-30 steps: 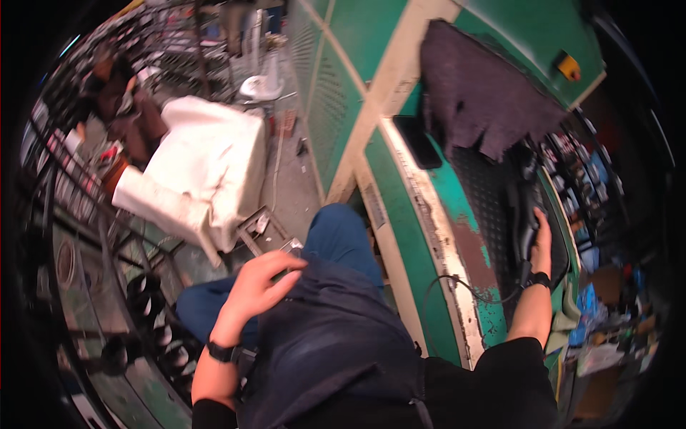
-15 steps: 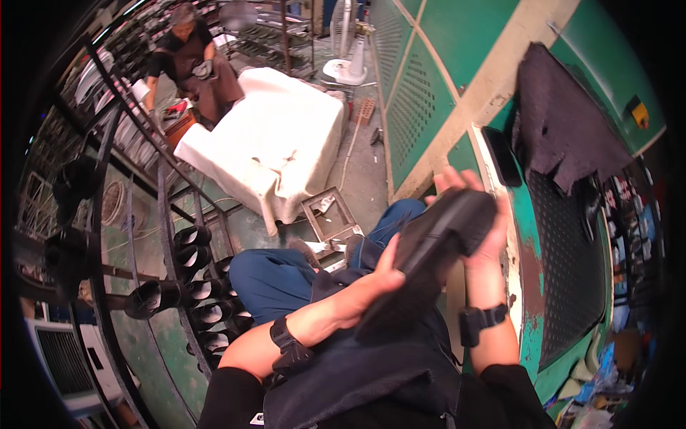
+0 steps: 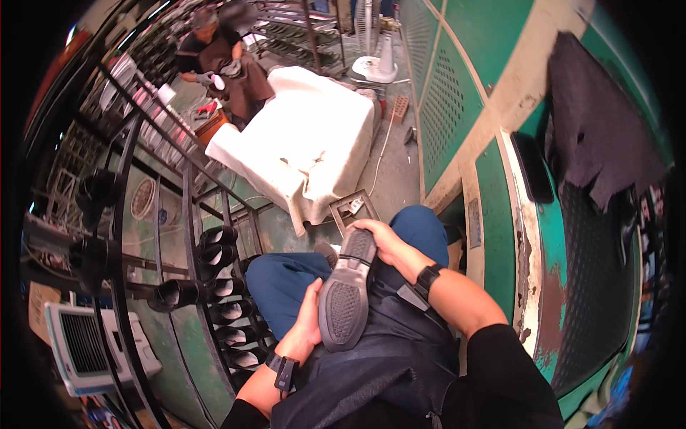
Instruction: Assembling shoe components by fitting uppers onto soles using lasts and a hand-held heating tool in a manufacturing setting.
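Note:
A black shoe (image 3: 345,307) lies sole up over my lap, its treaded grey-black sole turned toward me. The toe end points down toward my body and the heel end points away. My left hand (image 3: 307,318) grips the shoe's left side near the forefoot, thumb along the sole's edge, other fingers mostly hidden beneath. Around the heel end is my right hand (image 3: 380,239), closed on it from the right. The shoe's upper is hidden underneath. A dark apron (image 3: 364,379) covers my lap.
At my left stands a metal rack (image 3: 193,243) holding several black shoes (image 3: 227,311). Ahead is a cloth-covered block (image 3: 300,129), with a co-worker (image 3: 225,64) seated beyond it. A green machine (image 3: 500,236) with a hanging dark cloth (image 3: 600,121) stands close on my right.
The shoe has come down and left from beside the green machine to my lap, turned so its sole faces me. My right hand has shifted to its heel. The co-worker's hands have moved together.

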`<state>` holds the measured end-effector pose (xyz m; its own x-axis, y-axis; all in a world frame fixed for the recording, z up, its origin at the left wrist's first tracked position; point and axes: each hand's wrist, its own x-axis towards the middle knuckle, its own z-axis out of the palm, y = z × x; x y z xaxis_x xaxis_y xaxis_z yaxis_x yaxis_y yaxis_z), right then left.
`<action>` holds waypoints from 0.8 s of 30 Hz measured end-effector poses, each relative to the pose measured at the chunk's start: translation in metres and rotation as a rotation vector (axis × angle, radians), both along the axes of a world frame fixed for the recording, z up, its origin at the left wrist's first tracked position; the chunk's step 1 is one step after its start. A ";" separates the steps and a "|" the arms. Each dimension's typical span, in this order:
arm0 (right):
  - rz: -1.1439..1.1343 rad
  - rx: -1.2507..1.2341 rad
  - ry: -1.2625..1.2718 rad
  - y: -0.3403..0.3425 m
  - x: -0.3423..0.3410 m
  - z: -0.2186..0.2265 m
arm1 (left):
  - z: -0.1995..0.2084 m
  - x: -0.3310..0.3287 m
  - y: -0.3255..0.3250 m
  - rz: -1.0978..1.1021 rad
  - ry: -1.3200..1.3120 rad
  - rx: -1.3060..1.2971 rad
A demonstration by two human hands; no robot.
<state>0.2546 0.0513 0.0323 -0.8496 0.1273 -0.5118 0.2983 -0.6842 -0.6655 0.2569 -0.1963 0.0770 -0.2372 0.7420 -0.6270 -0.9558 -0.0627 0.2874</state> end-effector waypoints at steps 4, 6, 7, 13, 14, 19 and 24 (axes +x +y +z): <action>0.223 0.279 0.142 0.009 -0.015 0.004 | -0.002 -0.060 0.037 -0.139 0.581 -0.228; 0.193 0.240 0.239 0.010 -0.015 -0.007 | -0.005 -0.089 0.061 -0.121 0.603 -0.239; 0.188 0.218 0.333 0.005 -0.017 -0.012 | -0.015 -0.104 0.068 -0.128 0.655 -0.241; 0.060 0.684 0.471 0.001 -0.018 -0.024 | -0.024 -0.099 0.130 -0.118 0.414 -0.345; 0.017 0.644 0.515 -0.003 -0.018 -0.014 | -0.030 -0.106 0.125 -0.116 0.421 -0.314; -0.031 0.766 0.371 -0.024 -0.010 0.007 | -0.015 -0.088 0.112 0.056 0.509 -0.262; -0.036 0.880 0.415 -0.033 -0.002 0.035 | -0.014 -0.088 0.096 0.138 0.584 -0.132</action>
